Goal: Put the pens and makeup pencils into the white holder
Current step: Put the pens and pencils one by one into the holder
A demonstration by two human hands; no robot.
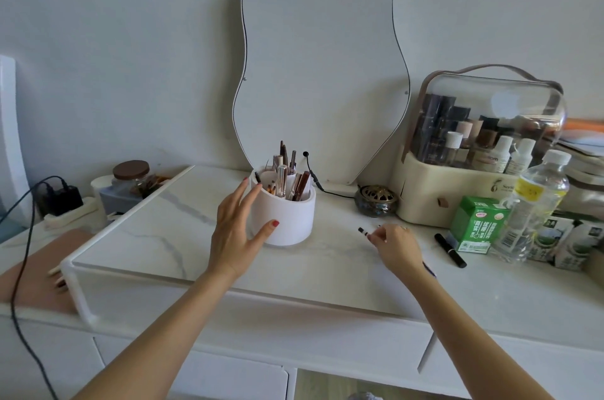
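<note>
The white holder stands mid-table on a marble-look riser, with several pens and makeup pencils upright inside. My left hand is spread open against the holder's left side, thumb on its front wall. My right hand is to the right of the holder, low over the riser, fingers pinched on a thin dark pencil whose tip points left. A black pen or lipstick tube lies on the tabletop further right.
A wavy mirror leans on the wall behind the holder. A clear-lidded cosmetics case, green carton, water bottle and small incense burner crowd the right. A black cable, charger and jar sit left.
</note>
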